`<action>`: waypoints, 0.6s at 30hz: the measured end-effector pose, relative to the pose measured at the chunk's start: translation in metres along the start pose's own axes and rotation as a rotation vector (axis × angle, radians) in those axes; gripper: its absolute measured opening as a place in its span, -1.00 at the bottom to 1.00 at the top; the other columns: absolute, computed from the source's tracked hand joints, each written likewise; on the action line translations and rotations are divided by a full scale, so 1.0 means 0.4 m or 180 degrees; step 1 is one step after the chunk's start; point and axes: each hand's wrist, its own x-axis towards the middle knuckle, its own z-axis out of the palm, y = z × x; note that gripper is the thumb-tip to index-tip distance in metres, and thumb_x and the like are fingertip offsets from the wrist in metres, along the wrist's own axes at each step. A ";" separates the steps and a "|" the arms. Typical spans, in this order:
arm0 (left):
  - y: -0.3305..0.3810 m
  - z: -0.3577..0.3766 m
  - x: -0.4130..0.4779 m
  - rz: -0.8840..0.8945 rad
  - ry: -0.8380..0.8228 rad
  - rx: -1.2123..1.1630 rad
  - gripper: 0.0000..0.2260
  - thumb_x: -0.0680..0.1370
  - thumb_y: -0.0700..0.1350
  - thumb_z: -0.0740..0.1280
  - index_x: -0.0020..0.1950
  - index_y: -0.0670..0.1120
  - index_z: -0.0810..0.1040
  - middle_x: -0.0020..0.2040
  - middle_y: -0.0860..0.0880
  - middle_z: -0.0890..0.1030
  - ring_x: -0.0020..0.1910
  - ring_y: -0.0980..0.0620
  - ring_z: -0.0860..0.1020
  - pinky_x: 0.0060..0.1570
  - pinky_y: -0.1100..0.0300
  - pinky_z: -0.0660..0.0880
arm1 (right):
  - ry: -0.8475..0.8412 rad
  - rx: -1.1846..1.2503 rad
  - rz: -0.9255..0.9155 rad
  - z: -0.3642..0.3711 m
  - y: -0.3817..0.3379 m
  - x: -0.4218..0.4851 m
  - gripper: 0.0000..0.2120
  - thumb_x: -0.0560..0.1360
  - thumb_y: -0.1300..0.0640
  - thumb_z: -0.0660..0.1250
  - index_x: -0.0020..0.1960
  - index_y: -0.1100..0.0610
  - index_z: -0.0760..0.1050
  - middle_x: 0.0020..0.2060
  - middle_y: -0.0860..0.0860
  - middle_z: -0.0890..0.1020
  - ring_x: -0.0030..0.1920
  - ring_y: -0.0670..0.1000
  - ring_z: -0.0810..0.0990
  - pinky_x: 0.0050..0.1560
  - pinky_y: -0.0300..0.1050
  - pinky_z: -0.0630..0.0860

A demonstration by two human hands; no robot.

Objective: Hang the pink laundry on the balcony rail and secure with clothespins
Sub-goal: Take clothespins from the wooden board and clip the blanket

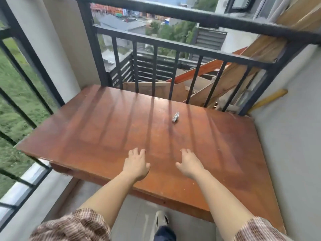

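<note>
Head view looks down over a balcony onto a reddish-brown wooden desk (107,129) whose surface carries striped shadows from the railing bars. Both hands reach out over the near part of the desk. Left hand (136,165) is palm down with its fingers spread apart and gripping nothing; whether it touches the wood or floats just above it I cannot tell. Right hand (190,163) is beside it, likewise palm down, fingers loosely spread and empty, thumb pointing toward the left hand. A gap of bare wood lies between the two. Patterned brown sleeves (78,225) cover the upper forearms at the bottom edge.

Farther back on the desk, well apart from both hands, lies a small silvery clothespin (175,117), tilted on its side, alone on the wood. Pink laundry does not appear anywhere in this view.

Balcony rail (199,18), black metal, runs across the top, with a lower horizontal bar and upright bars below it standing just behind the far edge of the desk. Behind the bars lean wooden boards (243,66). A pale wall (291,136) borders the desk on the right, and a shoe (161,220) shows on the floor below.
</note>
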 end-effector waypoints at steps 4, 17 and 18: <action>0.013 0.043 0.165 -0.0360 -0.0197 -0.0188 -0.52 0.54 0.00 0.18 0.44 -0.07 0.22 0.48 -0.14 0.18 0.45 -0.15 0.14 0.31 -0.05 0.30 | -0.0236 -0.0067 -0.0070 -0.011 0.046 0.193 -0.52 0.53 0.02 0.22 0.38 0.17 0.25 0.33 0.10 0.36 0.37 0.14 0.34 0.31 0.02 0.33; 0.019 0.208 0.433 -0.0922 -0.0251 -0.0111 -0.36 0.59 0.22 0.03 0.55 0.05 -0.20 0.55 -0.18 -0.20 0.53 -0.17 -0.18 0.47 -0.10 -0.06 | 0.0384 -0.0987 -0.0895 -0.072 0.141 0.722 -0.40 0.47 0.31 0.20 0.47 0.10 0.17 0.44 0.07 0.25 0.35 0.13 0.32 0.21 0.01 0.37; 0.014 0.216 0.440 -0.0976 -0.0289 -0.0035 -0.35 0.58 0.24 0.00 0.54 0.05 -0.24 0.55 -0.17 -0.24 0.53 -0.16 -0.21 0.48 -0.10 -0.09 | 0.0354 -0.1113 -0.1020 -0.078 0.139 0.753 -0.39 0.48 0.32 0.20 0.49 0.11 0.13 0.48 0.07 0.19 0.41 0.14 0.25 0.25 0.01 0.35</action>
